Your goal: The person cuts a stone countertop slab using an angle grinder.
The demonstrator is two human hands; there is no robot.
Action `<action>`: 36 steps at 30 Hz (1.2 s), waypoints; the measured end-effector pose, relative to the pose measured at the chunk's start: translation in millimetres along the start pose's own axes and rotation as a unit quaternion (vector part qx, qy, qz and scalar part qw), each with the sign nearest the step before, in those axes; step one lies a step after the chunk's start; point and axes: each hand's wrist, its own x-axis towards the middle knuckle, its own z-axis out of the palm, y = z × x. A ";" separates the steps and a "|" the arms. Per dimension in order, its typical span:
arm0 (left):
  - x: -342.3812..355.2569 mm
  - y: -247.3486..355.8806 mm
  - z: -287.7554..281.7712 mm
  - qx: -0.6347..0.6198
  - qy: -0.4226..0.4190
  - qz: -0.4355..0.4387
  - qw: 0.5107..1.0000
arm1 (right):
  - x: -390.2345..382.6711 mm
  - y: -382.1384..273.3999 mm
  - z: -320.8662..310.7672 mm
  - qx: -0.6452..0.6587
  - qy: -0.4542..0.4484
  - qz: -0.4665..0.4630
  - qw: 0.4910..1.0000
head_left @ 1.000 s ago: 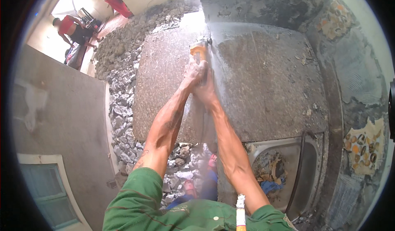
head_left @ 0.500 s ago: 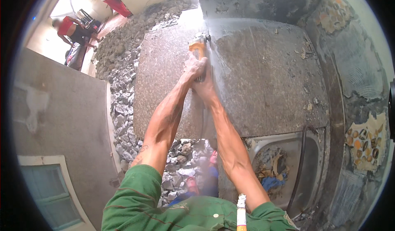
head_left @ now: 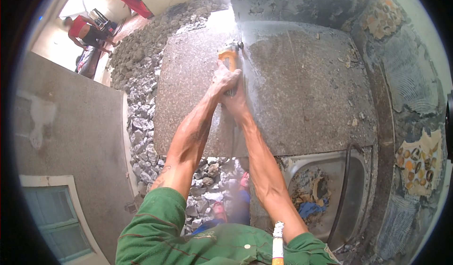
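Centrally, the person's two bare hands are meeting on one tool, a yellow power grinder [head_left: 228,56], with both forearms converging toward it from the lower edge. The left hand [head_left: 225,78], whitened with dust, is wrapping closely around the grinder's body just behind the yellow housing. The right hand [head_left: 237,102] is gripping the rear of the same body, nearer the wearer; its fingers are lying largely hidden behind the left hand. The grinder is pointing away from the wearer, its metal head lying toward the far edge of a speckled grey-brown slab [head_left: 306,95] and a small dark fitting projecting on the right of that head. A pale, dusty band is running along the slab just right of the tool, and whitish haze is softening the area around the hands.

On the near right, a metal sink basin [head_left: 325,160] is adjoining the slab; blue material [head_left: 311,209] and brown debris [head_left: 304,185] are lying inside it, while a dark hose [head_left: 346,185] is curving across it. On the left, broken rubble [head_left: 141,111] is bordering the slab. Farther off, at upper left, another person [head_left: 87,31] in a red top is bending forward near a bright opening. Below, a cigarette [head_left: 278,246] is showing in front of the wearer's green shirt [head_left: 212,248].
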 end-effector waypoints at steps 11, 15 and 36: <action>-9.3 -4.9 5.4 0.015 0.030 0.017 0.999 | -4.6 15.1 -2.2 0.001 -0.001 -0.031 1.000; -13.7 -4.3 5.2 0.017 0.023 0.013 1.000 | -12.4 5.2 -3.0 -0.005 -0.008 0.002 1.000; -46.8 -3.9 2.0 -0.029 0.019 -0.002 0.999 | -15.6 33.2 -1.7 -0.001 -0.031 -0.031 0.999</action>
